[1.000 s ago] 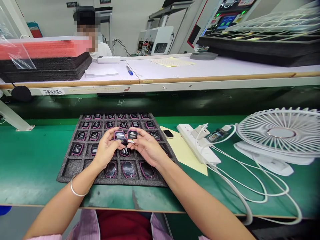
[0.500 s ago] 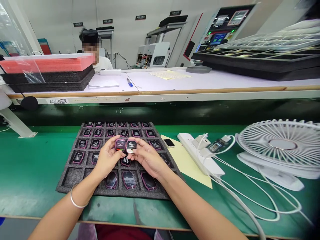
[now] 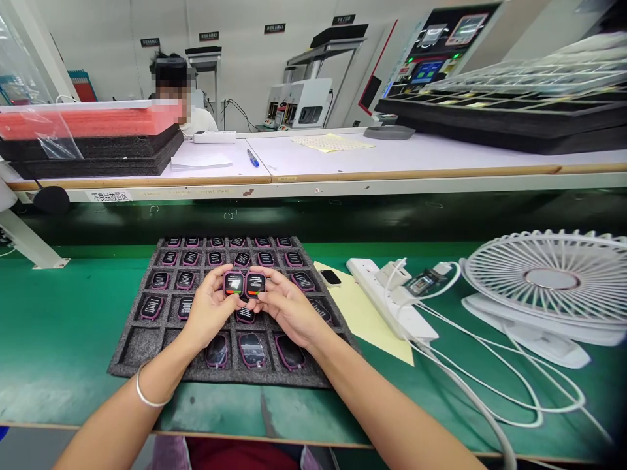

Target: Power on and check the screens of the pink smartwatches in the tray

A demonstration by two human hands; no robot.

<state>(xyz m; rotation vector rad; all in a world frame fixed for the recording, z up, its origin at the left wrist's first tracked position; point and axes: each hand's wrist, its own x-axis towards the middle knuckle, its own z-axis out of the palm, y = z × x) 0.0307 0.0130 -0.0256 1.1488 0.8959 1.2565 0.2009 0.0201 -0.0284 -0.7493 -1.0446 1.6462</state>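
Note:
My left hand [image 3: 211, 307] pinches a purple-rimmed smartwatch [image 3: 234, 282] by its edges, its screen lit with text and a coloured strip along the bottom. Beside it, my right hand [image 3: 287, 305] grips a second smartwatch [image 3: 255, 284], also lit, with a reddish strip. The two are held side by side, facing me, above a dark grey foam tray [image 3: 140, 349]. Many of the tray's compartments hold similar purple watches with text on their screens. Across the front row, several watches [image 3: 252, 350] have dark screens. The front-left compartment holds no watch.
Right of the tray lie a yellow sheet [image 3: 377, 329] with a small dark-screened device [image 3: 330, 279] on it, a white power strip [image 3: 386, 297], loose cables and a white fan [image 3: 548, 281]. A raised shelf [image 3: 313, 160] bears foam stacks. Behind it sits a person [image 3: 200, 121].
Both watches have tipped slightly, so their lit screens and coloured strips show more clearly. The hands stay in nearly the same place; the whole view has shifted a little.

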